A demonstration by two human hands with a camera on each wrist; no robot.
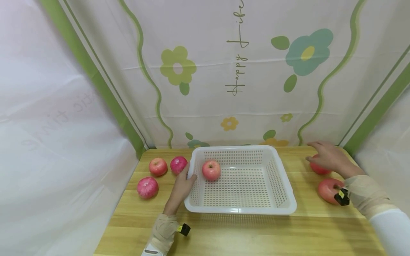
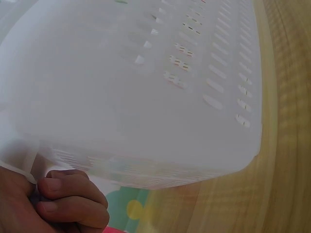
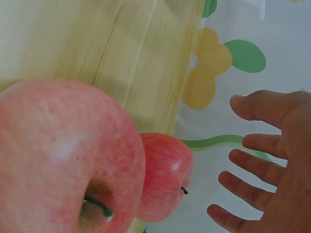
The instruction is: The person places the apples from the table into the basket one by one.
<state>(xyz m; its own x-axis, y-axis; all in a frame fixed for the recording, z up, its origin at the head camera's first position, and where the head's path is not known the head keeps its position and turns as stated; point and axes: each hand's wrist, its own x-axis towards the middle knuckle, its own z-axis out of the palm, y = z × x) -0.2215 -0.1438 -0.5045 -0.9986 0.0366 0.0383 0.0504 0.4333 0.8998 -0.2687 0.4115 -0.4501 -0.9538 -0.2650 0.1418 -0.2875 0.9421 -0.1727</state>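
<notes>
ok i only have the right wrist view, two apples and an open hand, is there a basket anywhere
Observer: Yes, a white basket sits mid-table, left of the right hand.
Operator: anything in it
Observer: One apple in the basket, near its far left corner.
Operator: what's the left hand doing
Observer: The left hand is at the basket's left wall, its fingers curled at the rim.
Operator: more apples over there
Observer: Three apples on the left lie on the table outside the basket.

Six apples [image 1: 211,170], one white basket [image 1: 283,177], two hands [image 1: 330,156].
</notes>
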